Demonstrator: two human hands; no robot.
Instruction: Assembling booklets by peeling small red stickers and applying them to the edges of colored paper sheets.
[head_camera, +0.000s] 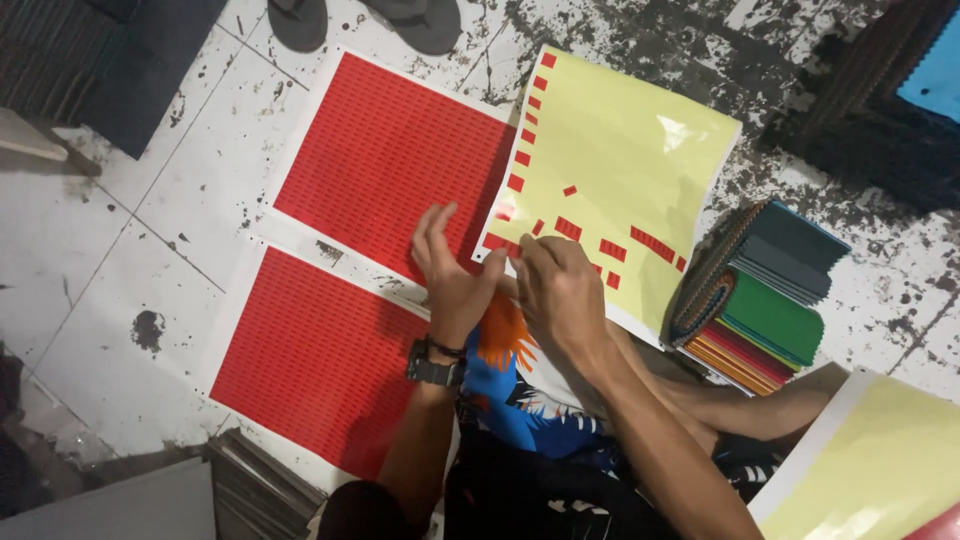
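Fingers (528, 258) of right hand (560, 295) pinch yellow backing sheet (620, 150) edge, left hand (450, 275) fingers spread loose, steadying it over red sticker sheets (390, 150) for peeling.

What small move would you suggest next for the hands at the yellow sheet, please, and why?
Probably peel off the next red sticker: both hands, left and right, pinch at the lower edge of the yellow sheet, which is mostly bare, with only some stickers left.

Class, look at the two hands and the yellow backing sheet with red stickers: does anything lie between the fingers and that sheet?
Nothing visible does. The right hand and the left hand both reach the lower edge of the yellow sheet directly. The red sticker sheets lie beside it.
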